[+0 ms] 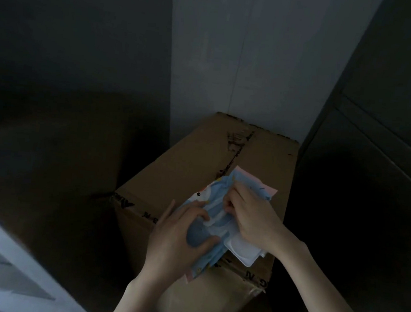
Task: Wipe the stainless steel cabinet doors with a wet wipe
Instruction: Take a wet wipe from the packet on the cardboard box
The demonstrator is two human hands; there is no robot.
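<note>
A light blue wet wipe pack (pixel 216 201) with a cartoon print lies on top of a cardboard box (pixel 199 160). My left hand (pixel 180 238) grips the pack's near end and holds it down. My right hand (pixel 251 217) pinches something white at the pack's opening, its fingers closed on it. The pack's white lid flap (pixel 243 252) hangs open under my right wrist. Dark cabinet doors (pixel 374 145) rise on the right.
A pale wall (pixel 245 59) stands behind the box. A dark tall surface (pixel 70 69) fills the left side. A light grey ledge (pixel 3 262) cuts across the lower left corner. The scene is dim.
</note>
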